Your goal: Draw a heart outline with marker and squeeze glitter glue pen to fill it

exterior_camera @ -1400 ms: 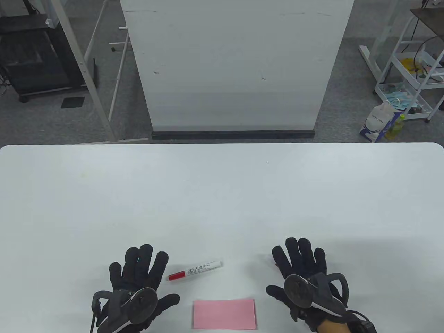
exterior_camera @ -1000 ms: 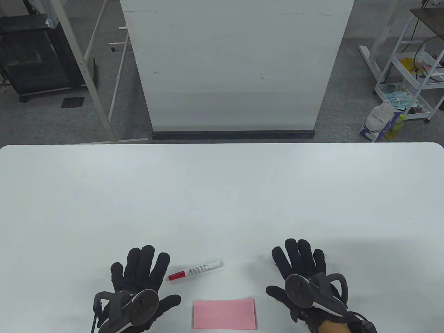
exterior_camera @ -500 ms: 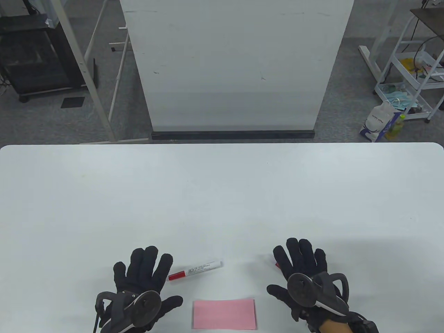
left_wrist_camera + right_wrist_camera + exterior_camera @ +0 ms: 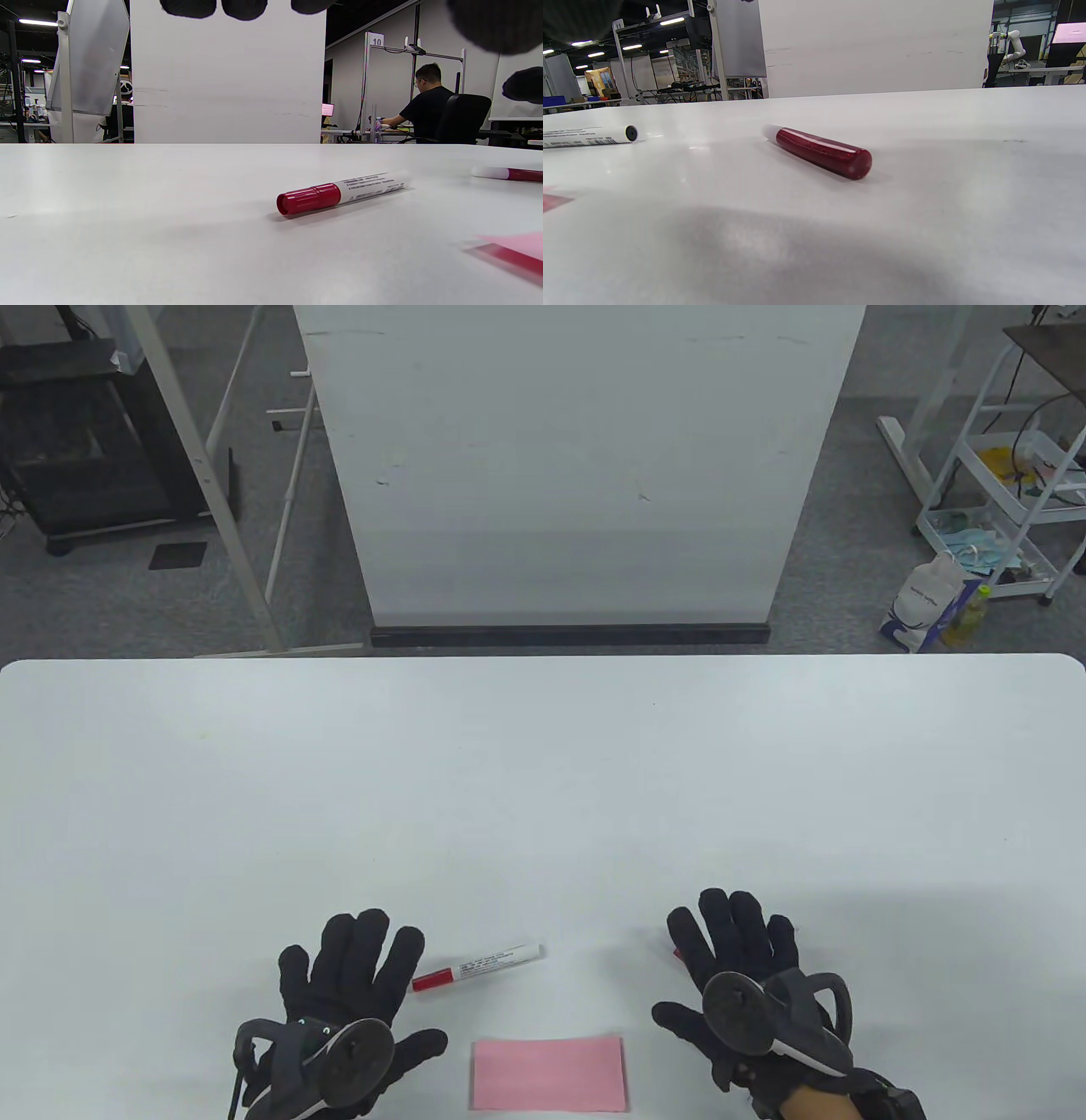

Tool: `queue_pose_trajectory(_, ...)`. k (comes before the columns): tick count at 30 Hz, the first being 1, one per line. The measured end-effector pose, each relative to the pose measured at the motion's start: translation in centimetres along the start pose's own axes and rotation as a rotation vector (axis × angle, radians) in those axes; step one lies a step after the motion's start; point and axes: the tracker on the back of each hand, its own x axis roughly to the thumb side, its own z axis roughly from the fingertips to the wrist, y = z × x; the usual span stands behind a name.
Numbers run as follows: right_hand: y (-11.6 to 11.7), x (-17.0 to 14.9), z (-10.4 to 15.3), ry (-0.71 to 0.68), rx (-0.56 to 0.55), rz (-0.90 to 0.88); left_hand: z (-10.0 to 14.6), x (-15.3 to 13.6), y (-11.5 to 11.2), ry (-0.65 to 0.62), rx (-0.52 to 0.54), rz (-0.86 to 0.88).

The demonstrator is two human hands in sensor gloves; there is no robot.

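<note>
A red-capped white marker (image 4: pixel 476 965) (image 4: pixel 341 196) (image 4: pixel 587 136) lies on the white table (image 4: pixel 543 780), just right of my left hand (image 4: pixel 352 984). A pink paper (image 4: pixel 549 1074) (image 4: pixel 515 250) lies between the hands at the near edge. The dark red glitter glue pen (image 4: pixel 821 151) (image 4: pixel 507 173) lies under my right hand (image 4: pixel 734 954), almost hidden in the table view. Both hands hover flat with spread, straight fingers and hold nothing.
A tall white board (image 4: pixel 577 466) stands beyond the table's far edge. On the floor there are metal frames, a black stand (image 4: pixel 85 441) on the left and a wire cart (image 4: pixel 1010 500) on the right. A seated person (image 4: pixel 428 106) works in the background.
My left hand has drifted slightly right and forward toward the marker's cap. The right hand, marker and paper have stayed put.
</note>
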Motion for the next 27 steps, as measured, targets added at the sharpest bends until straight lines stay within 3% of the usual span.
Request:
queue_pose_trajectory(14,0.0,0.1,-0.1,-0.003,-0.004,-0.017,-0.7,0.5,-0.8,0.009,0.013,-0.027)
queue_pose_trajectory(27,0.2,0.3,-0.1,-0.017,0.016,-0.011,-3.9,1.5,-3.6,0.082,-0.051,-0.077)
